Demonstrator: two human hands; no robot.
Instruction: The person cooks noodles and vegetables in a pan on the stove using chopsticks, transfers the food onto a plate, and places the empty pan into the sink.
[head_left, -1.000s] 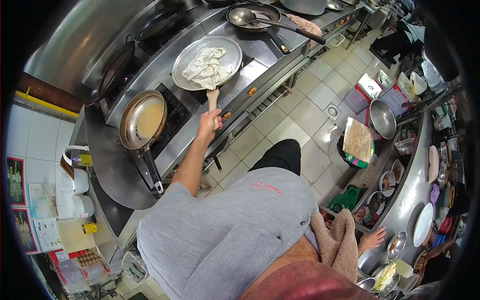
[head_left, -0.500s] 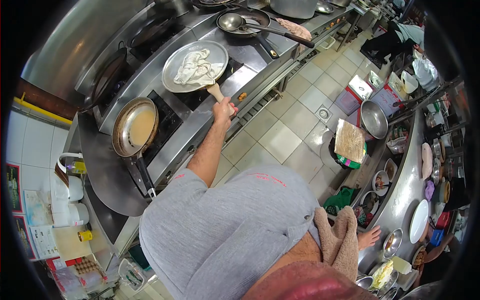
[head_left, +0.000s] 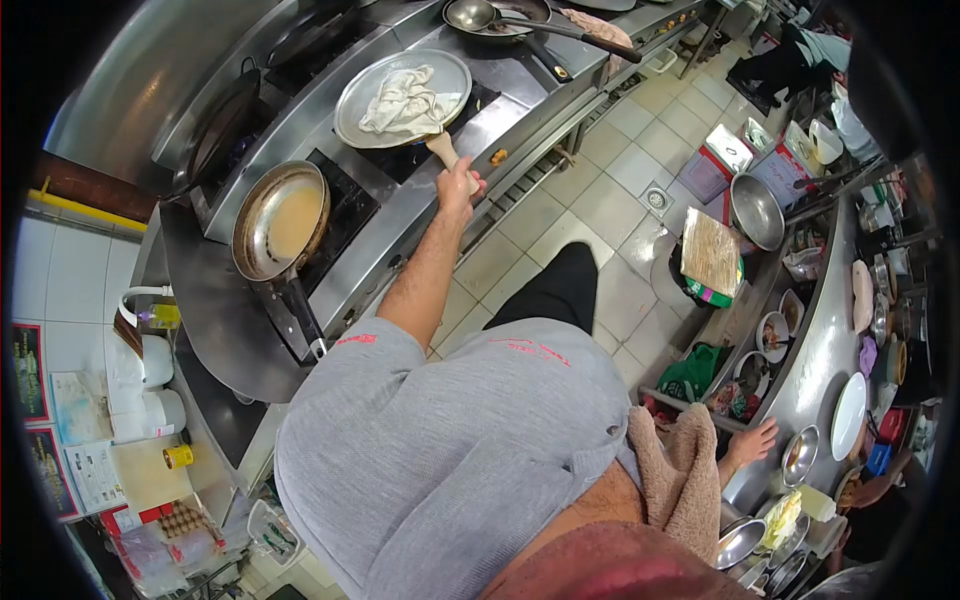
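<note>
Gripping the pale handle (head_left: 443, 151) in curled fingers is the left hand (head_left: 460, 184); I'd be holding level so the white cloth (head_left: 402, 100) (just bunched up) isn't sliding off the metal lid (head_left: 456, 88). Lid's sitting over the stove (head_left: 515, 72), contact's not showing clearly; handle's long axis is slanting from lid toward aisle (head_left: 605, 185). The right hand (head_left: 752, 442) is resting spread by the counter (head_left: 802, 390).

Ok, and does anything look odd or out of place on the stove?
One thing: a crumpled white cloth lies on the round lid just beyond the left hand. Loose fabric over a stove looks odd and could be a burn risk, though it may be deliberate.
</note>
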